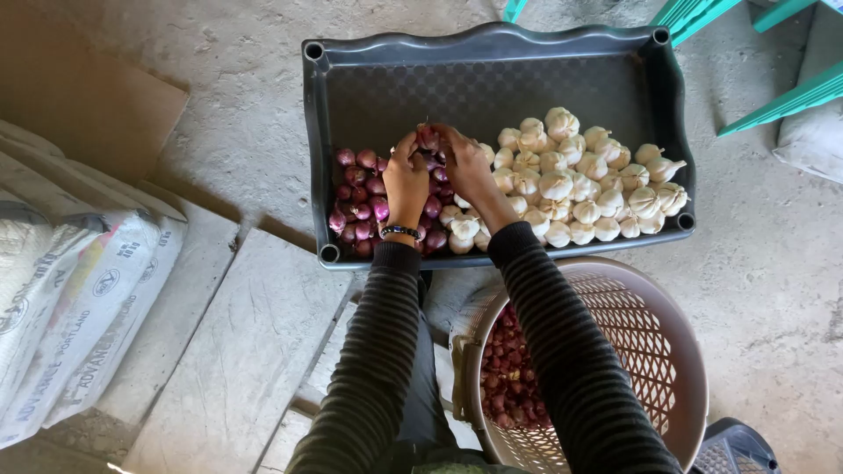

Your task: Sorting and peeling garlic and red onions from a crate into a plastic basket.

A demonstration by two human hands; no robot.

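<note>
Dark grey plastic tray (351,96): rectangular, wavy rim, round corner sockets, fine cross-hatch texture on its floor, sitting on rough concrete floor (773,290). Far half of the tray is bare.

Shallots (358,197): small, glossy, red-purple, piled in the tray's near left corner. Garlic bulbs (580,189): white, papery, lumpy, heaped along the tray's near right side, touching the shallots at the middle.

Left hand (406,180) and right hand (465,167) meet over the inner edge of the shallot pile. Fingers of both are curled inward and pinch one shallot (428,138) between their tips; it sits at the fingertips, just above the pile, towards the tray's centre. Beaded bracelet (401,232) on the left wrist; both sleeves dark, ribbed with fine stripes.

Beige plastic basket (676,351): round, lattice walls, just beside the tray's near edge, under the right forearm, with more shallots in its bottom. Woven white sacks (70,298) well left of the tray; flat cardboard (79,96) beyond them. Teal frame legs (781,96) past the tray's far right corner.
</note>
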